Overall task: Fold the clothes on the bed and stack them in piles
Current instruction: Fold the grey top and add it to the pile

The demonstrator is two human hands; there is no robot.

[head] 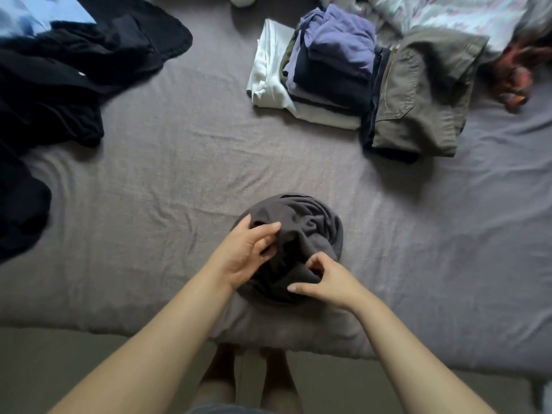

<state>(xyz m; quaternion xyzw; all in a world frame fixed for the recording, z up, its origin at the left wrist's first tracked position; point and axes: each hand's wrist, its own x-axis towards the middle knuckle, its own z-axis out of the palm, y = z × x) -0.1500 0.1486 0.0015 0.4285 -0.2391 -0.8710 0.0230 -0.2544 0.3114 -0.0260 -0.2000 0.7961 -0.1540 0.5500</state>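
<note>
A dark grey garment [310,225] lies bunched in a round heap near the bed's front edge. My left hand [245,252] is on its left side, fingers curled into the cloth. My right hand [322,279] pinches a fold at its near right side. A pile of folded clothes [325,64] in white, purple and dark navy stands at the far middle right, and folded olive trousers [424,94] lie beside it. A heap of unfolded black clothes [59,79] covers the far left.
The bed has a grey-mauve sheet [179,174]. A light blue cloth [33,13] lies at the far left corner. A patterned blanket [466,13] and a reddish item [516,76] lie at the far right. The floor and my feet show below the bed's edge.
</note>
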